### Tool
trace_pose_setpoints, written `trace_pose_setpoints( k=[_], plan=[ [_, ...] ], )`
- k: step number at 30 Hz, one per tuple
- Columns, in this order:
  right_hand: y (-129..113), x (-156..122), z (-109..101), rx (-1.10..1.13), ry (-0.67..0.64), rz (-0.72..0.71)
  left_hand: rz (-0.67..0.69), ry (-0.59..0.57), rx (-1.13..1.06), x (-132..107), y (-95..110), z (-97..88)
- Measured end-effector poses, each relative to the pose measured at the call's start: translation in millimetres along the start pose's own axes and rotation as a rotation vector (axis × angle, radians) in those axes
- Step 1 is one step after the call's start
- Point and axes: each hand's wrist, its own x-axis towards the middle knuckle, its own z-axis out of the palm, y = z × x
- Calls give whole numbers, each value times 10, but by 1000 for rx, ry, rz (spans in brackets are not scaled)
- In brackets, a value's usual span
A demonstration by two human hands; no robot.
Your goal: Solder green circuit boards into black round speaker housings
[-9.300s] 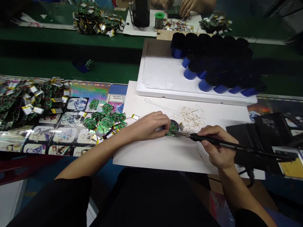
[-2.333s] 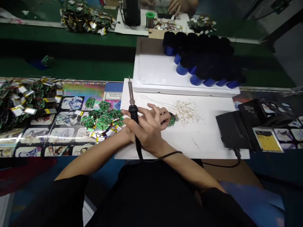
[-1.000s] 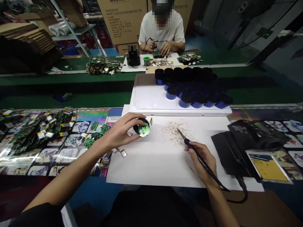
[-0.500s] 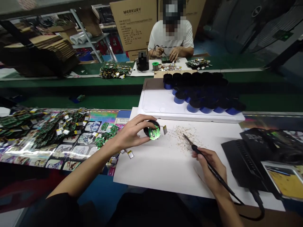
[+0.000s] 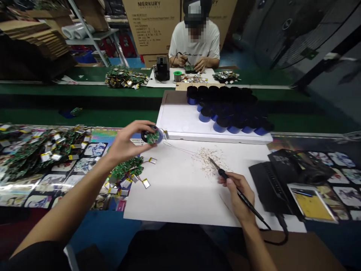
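My left hand (image 5: 128, 141) is raised at the paper's far left edge, its fingertips gripping a round green circuit board in a dark blue-rimmed housing (image 5: 152, 136). A small pouch battery (image 5: 165, 134) hangs close beside that board. My right hand (image 5: 238, 194) rests on the white paper sheet (image 5: 175, 195), holding a black soldering iron (image 5: 225, 175) like a pen. The iron's metal tip points into a scatter of pale solder debris (image 5: 210, 162) without reaching my left hand. Below my left wrist lie green boards with wired pouch batteries (image 5: 125, 171).
A large heap of boards and batteries (image 5: 42, 152) covers the printed mat at left. Behind the paper, a white foam tray (image 5: 180, 120) holds dark blue-sleeved cylinders (image 5: 225, 113). A black soldering station (image 5: 270, 184) stands at right. A co-worker (image 5: 194, 41) solders across the bench.
My left hand has lifted the round board and carried it left, over the paper's edge. The iron stays in my right hand, and the whole view has shifted slightly.
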Motion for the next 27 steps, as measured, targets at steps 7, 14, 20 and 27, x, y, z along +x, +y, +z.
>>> trace_pose_setpoints(
  k=[7,14,20,27],
  plan=[
    [-84,-22,-3,-82,9,62,52,64,205,132,-204,-249],
    [-228,-54,-8,-130,10,126,251,23,245,189,90,-223],
    [-146,-51,-32,-167,28,162,393,0,234,227,285,-242],
    [-47,-45,-67,-182,34,137,399,-1,264,217,326,-283]
  ],
)
